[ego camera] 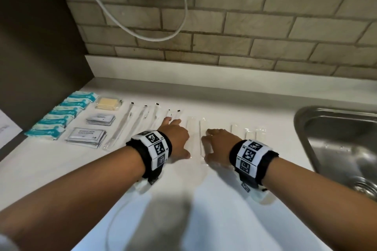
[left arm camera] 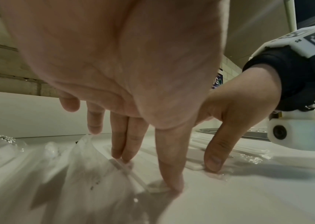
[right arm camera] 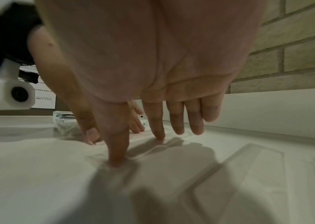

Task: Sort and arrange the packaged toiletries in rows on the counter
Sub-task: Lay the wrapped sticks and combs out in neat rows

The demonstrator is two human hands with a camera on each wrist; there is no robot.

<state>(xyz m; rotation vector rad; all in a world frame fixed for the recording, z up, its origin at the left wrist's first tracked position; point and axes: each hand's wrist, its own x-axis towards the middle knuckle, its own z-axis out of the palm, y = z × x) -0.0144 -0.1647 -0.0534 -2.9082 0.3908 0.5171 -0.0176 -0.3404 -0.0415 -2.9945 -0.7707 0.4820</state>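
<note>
**Both hands flat on the middle of the row**

Neither grip was clamped on anything: the left hand (ego camera: 175, 136) and the right hand (ego camera: 218, 145) lay palm-down with fingers straight, fingertips (left arm camera: 173, 184) pressing clear wrappers against the white tabletop (ego camera: 234, 100). Between the two hands lay a pair of long white sticks in clear sleeves (ego camera: 196, 138), their long axes running away from the person toward the wall; each hand touched the one on its own side, so neither was nearer. Any straightening would probably mean sliding them sideways while keeping that axis.

Counted from the head view, the row to the left held about five sleeved toothbrushes (ego camera: 130, 124), though overlapping film made this uncertain. Right of the right hand lay about three more white sticks (ego camera: 247, 131). At far left stood a column of roughly seven teal packets (ego camera: 61, 116), then one yellow soap (ego camera: 109, 103) and two stacks of grey sachets (ego camera: 86, 137), count per stack unclear. A steel sink (ego camera: 334, 140) sat at the right.
</note>
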